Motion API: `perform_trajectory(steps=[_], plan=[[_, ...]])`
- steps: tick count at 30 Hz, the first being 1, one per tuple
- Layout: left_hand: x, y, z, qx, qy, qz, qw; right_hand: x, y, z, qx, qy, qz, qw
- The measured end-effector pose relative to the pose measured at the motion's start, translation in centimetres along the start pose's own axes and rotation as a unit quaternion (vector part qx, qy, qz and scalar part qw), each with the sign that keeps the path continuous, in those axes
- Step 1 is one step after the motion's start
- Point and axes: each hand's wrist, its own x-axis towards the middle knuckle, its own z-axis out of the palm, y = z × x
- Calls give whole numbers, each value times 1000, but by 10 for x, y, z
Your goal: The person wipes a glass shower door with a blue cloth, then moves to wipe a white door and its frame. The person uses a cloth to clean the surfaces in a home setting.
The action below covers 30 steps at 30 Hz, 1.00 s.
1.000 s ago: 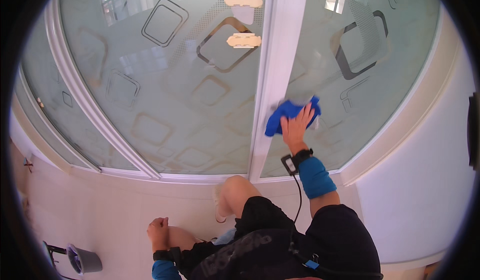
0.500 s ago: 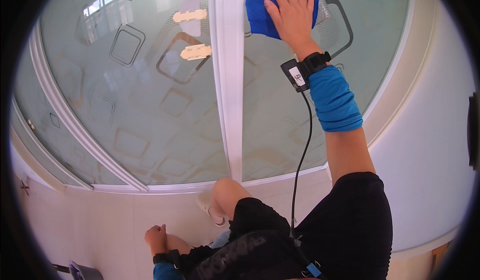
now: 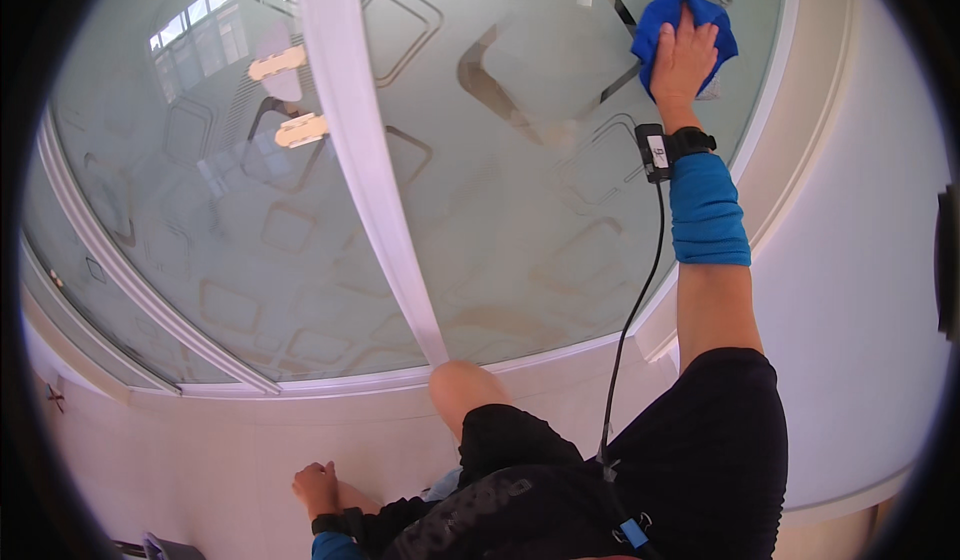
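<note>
Right hand (image 3: 685,60) spread flat on cloth (image 3: 706,8) against glass (image 3: 540,220); left hand (image 3: 316,488) curled closed. Post (image 3: 365,145), handles (image 3: 301,131) leftward; wall (image 3: 860,360) right.

The crumpled blue cloth (image 3: 660,10) was laid against the grey patterned glass panel (image 3: 520,260) in the frame's upper right, beneath the bare right hand (image 3: 683,60). The panel was bounded at its left by the straight white post (image 3: 362,150), beyond which two elongated cream fittings (image 3: 302,130) were seen at upper left. The bare left hand (image 3: 317,485) was held at lower left.
</note>
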Motion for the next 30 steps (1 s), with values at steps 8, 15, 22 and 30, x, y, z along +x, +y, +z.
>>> perform_trajectory(steps=[8,15,22,30], plan=[[-20,45,8,35,-20,36,999,-29,146,-36,-47,44,45,997],[-42,92,-3,39,-43,61,996,-71,161,-25,-20,57,36,998],[-43,98,-23,-70,-46,50,995,-89,50,-33,-22,19,76,997],[-48,88,-19,-76,-17,63,995,-101,-131,-19,-28,-78,-132,988]])
